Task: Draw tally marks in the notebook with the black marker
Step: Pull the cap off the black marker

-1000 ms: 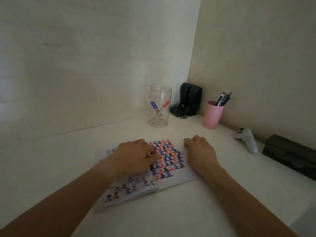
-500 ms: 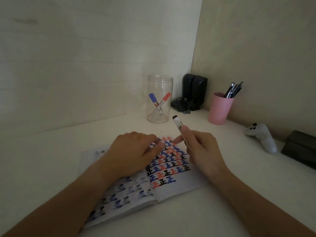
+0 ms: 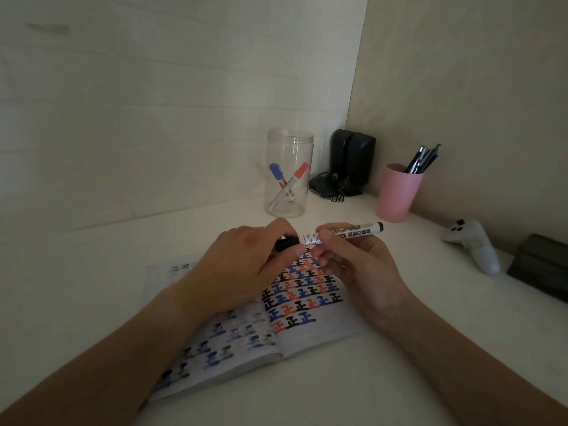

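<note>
My bare arms and hands.
No sleeves: left hand (image 3: 242,265) and right hand (image 3: 353,265) uncovered, forearms bare throughout.

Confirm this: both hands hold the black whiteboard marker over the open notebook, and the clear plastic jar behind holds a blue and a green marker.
Not quite. In the head view the clear plastic jar holds a blue-capped marker and a red-capped marker, not green. The rest stands.
</note>
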The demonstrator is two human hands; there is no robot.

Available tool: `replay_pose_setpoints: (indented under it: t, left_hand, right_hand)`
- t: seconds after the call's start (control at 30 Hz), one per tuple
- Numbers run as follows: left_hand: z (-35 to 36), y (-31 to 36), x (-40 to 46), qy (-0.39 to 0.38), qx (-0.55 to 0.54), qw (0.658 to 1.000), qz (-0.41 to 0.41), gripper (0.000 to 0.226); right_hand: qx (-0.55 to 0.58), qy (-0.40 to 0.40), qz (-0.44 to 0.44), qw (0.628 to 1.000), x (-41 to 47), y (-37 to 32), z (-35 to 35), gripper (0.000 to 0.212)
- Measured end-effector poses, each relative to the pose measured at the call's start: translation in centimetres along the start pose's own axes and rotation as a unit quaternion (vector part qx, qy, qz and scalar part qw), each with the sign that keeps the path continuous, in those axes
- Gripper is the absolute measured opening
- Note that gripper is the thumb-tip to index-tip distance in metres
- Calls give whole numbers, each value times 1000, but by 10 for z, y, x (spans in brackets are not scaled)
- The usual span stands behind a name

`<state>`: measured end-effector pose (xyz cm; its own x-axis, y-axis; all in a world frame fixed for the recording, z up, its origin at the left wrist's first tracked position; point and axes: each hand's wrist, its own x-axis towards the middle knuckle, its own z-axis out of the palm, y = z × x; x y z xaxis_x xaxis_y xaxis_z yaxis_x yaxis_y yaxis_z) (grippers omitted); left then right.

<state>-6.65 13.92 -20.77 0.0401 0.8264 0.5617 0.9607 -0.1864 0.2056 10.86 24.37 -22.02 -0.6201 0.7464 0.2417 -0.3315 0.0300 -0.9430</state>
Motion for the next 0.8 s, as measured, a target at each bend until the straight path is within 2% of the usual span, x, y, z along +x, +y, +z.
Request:
replay_pose_setpoints:
  t: [0.13,0.27,0.33,0.43,0.5,0.57,0.6,0.63,0.7,0.73,0.8]
  left_hand:
    - [2,1,1,-18,-3,1000,24,34]
    - [9,10,1,-72,23,997,-5,40]
    - [11,19,3,-94,-11,995,-25,44]
    - [11,30,8,-124,-132,981,-74,48]
    - [5,34,8,-159,-282,937,-135,51]
    - [-7,29,5,-174,-463,841,-219,53]
    - [-14,22,3,-157,-507,813,-238,53]
    - [-19,13,1,-118,-493,829,-237,54]
    - [-23,-8,-3,-11,-329,924,-193,55]
    - [-23,-15,-6,30,-236,957,-169,56]
    - [-21,-18,-8,38,-117,983,-134,55]
  right_hand:
    - [18,3,0,1000,-1,3,0,25]
    - [-39,41,-22,998,-1,7,5,30]
    - [-49,56,-34,997,-1,10,7,32]
    - [-34,57,-35,997,-1,12,10,33]
    - [11,94,-25,995,5,10,3,32]
    - [84,184,-18,979,15,1,-18,30]
    - [73,216,-29,973,18,-2,-31,28]
    - [31,223,-41,973,18,-3,-42,27]
    - [-76,182,-51,979,15,1,-47,23]
    - [-99,164,-46,980,12,3,-46,20]
    - [-76,159,-35,984,12,2,-44,12]
